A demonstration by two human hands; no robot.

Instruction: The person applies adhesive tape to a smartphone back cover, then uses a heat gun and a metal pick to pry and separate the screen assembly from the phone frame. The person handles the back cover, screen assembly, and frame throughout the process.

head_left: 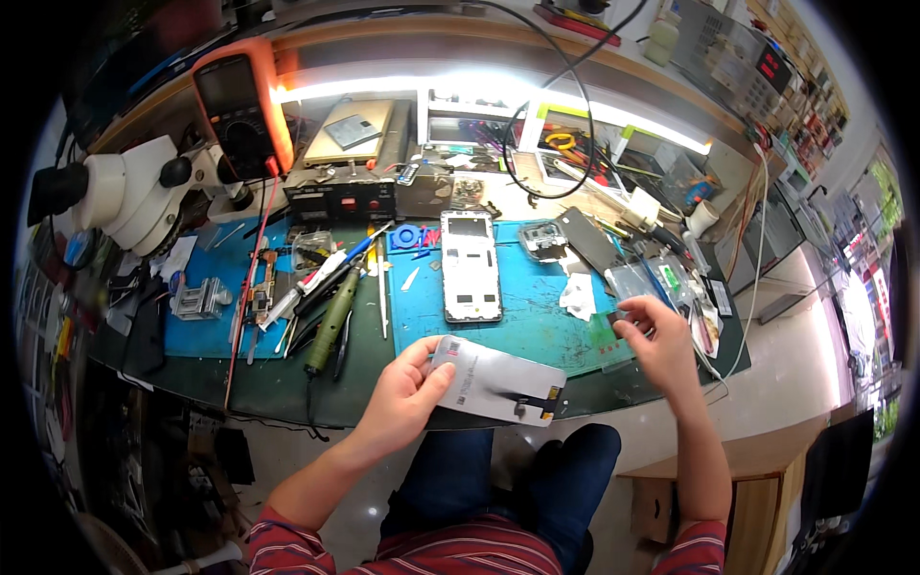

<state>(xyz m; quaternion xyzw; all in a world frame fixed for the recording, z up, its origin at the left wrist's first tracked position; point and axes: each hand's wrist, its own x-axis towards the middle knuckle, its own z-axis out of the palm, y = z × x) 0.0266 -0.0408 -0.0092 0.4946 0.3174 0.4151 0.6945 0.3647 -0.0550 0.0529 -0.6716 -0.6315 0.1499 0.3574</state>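
Observation:
My left hand [412,393] grips a phone screen [494,376] by its left end, thumb on top. The silver back of the screen faces up, and a black ribbon cable lies at its right end. Farther right, my right hand [659,340] is raised with thumb and fingers pinched on a small dark piece [616,319]. What that piece is cannot be made out. A green clear film [602,333] shows just left of those fingers. Beyond the screen, a white phone frame [471,273] lies flat on the blue mat [422,321], touched by neither hand.
At left stand a microscope [129,196] and an orange multimeter [240,110]. A green-handled tool [333,321] lies among pens and tweezers left of the mat. A crumpled white tissue [578,297], a dark phone panel [589,240] and plastic bags lie to the right. A black cable loops overhead.

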